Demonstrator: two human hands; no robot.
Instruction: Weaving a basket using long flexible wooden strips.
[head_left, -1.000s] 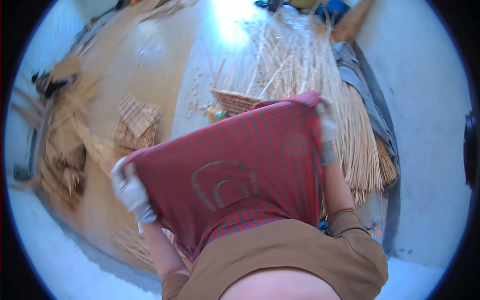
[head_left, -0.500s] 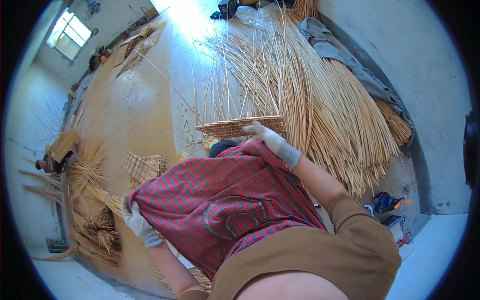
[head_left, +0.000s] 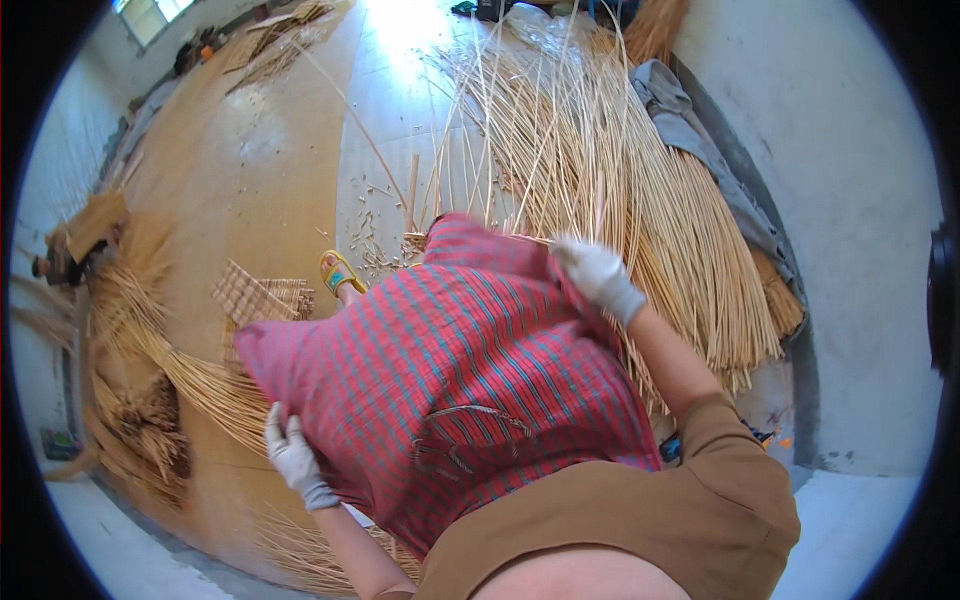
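A red checked cloth (head_left: 470,340) with blue-grey stripes and a looped cord on it spreads across the middle, from my waist outward. My left hand (head_left: 295,455), in a white glove, rests at the cloth's left edge with fingers apart. My right hand (head_left: 595,280), also gloved, grips the cloth's upper right edge. Beyond the cloth, a woven piece with upright stakes (head_left: 415,240) is mostly hidden. My foot in a yellow sandal (head_left: 338,270) shows past the cloth's upper left side.
Long cane strands (head_left: 690,270) lie along the right, beside a grey cloth (head_left: 690,130) at the wall. Woven panels (head_left: 255,290), bundled straw (head_left: 200,390) and brown bundles (head_left: 150,430) lie at the left. Scraps (head_left: 370,225) litter the floor (head_left: 270,180); more pieces (head_left: 270,40) lie at the back.
The cloth has gone from raised and taut to looser and spread out over the woven piece. My right hand has moved right since half a second ago; my left hand's fingers have opened.
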